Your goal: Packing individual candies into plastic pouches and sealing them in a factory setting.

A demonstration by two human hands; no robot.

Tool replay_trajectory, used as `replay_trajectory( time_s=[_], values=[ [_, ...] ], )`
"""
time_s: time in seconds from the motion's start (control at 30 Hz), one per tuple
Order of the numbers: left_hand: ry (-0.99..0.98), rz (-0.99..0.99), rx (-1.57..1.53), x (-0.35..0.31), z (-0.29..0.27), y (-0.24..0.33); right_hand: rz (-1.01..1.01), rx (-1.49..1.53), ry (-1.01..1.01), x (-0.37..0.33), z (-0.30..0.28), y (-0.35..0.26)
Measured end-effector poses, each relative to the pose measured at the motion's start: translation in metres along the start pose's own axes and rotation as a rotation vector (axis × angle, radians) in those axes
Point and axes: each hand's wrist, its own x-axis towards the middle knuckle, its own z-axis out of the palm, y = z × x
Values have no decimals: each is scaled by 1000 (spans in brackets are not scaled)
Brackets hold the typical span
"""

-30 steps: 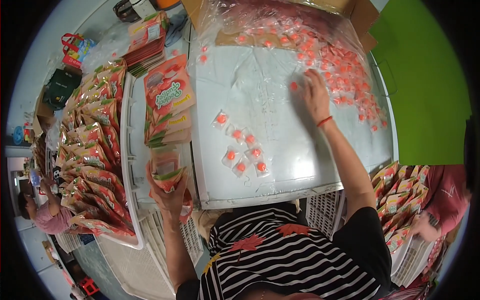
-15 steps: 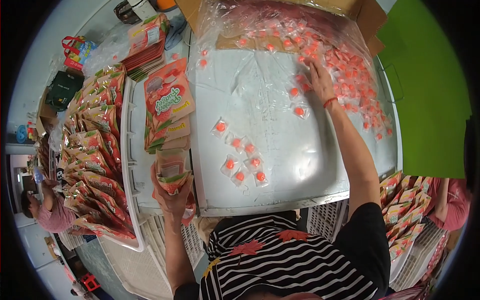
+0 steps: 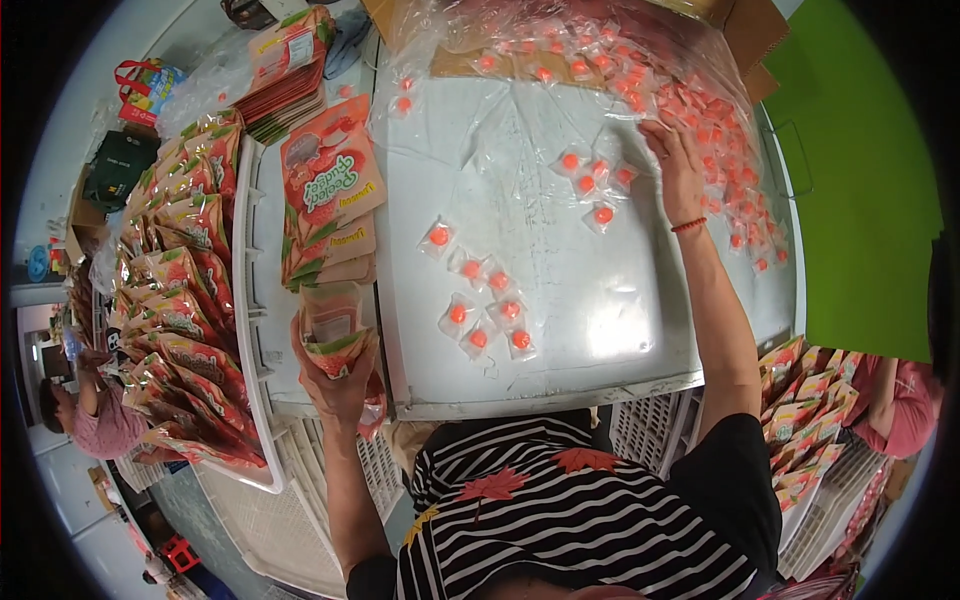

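My left hand [image 3: 338, 398] grips an upright candy pouch [image 3: 336, 352], pink and green, whose top gapes toward me. Beyond it lies a stack of flat pouches [image 3: 330, 175] of the same kind. Over the grey-white table [image 3: 560, 370] my right hand [image 3: 680, 175] reaches out with its fingers stretched, at the left edge of a heap of clear-wrapped red candies [image 3: 715, 130]. Whether its fingertips touch any candy is hard to tell. A small cluster of wrapped candies [image 3: 587, 183] lies left of that hand. Several more wrapped candies [image 3: 480, 303] are spread nearer the table's left side.
A white crate [image 3: 262, 400] of filled pouches stands at left, another crate of pouches [image 3: 805, 420] at lower right. Behind the heap is a plastic-lined cardboard box [image 3: 745, 40]. Two people in pink [image 3: 105, 425] are at the far sides. More pouches [image 3: 290, 75] are stacked at back left.
My right hand has moved right and toward me, away from the small cluster. Several candies there now sit closer together, farther left of the heap. My left hand still holds the pouch.
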Motion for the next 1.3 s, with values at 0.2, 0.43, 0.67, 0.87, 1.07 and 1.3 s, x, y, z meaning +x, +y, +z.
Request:
replay_trajectory(
  time_s=[0.2, 0.43, 0.67, 0.87, 1.07, 1.3],
  values=[
    [11, 9, -16, 5, 8, 6, -220, -800, -178, -42, 16, 14],
    [39, 5, -20, 2, 0, -6, -594, -1051, -479, -41, 96, 24],
    [39, 36, 44, -2, 2, -14, -739, -802, -697, -85, 154, 20],
    [53, 86, 62, 1, -4, -24, -538, -1083, -88, -18, 41, 15],
    [-19, 90, 22, 4, 11, -7, -379, -1552, 249, -15, -36, 35],
    [-10, 95, -12, 7, 10, -15, 110, -307, 138, -23, -14, 15]
  ],
)
